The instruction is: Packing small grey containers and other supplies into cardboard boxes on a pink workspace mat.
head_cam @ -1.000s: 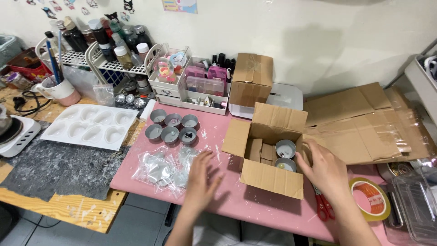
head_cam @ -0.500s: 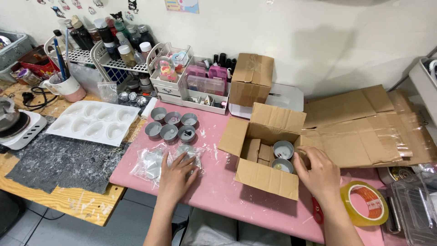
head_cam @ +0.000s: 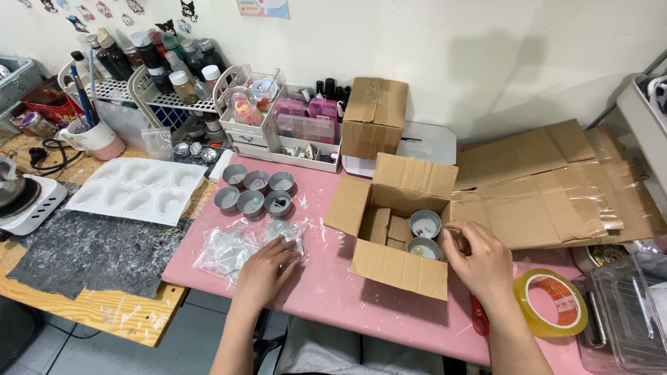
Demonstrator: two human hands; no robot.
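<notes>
My left hand (head_cam: pixel 267 267) rests on clear plastic bags (head_cam: pixel 240 246) lying on the pink table (head_cam: pixel 326 285), fingers closed on one bag's edge. My right hand (head_cam: pixel 479 260) grips the right wall of an open cardboard box (head_cam: pixel 392 267). Inside the box sit two round metal tins (head_cam: pixel 424 232) beside cardboard dividers. Several more small metal tins (head_cam: pixel 253 191) stand grouped on the table beyond my left hand.
A white mould tray (head_cam: pixel 135 191) lies left on a grey mat. Flattened cardboard (head_cam: pixel 549 184) lies right. A closed brown box (head_cam: pixel 375 118) and organiser trays stand at the back. A tape roll (head_cam: pixel 552 302) and red scissors (head_cam: pixel 479 323) lie near my right hand.
My left hand slid left along the table onto the plastic bags. My right hand came off the tins and took the box's right wall. The view shifted slightly.
</notes>
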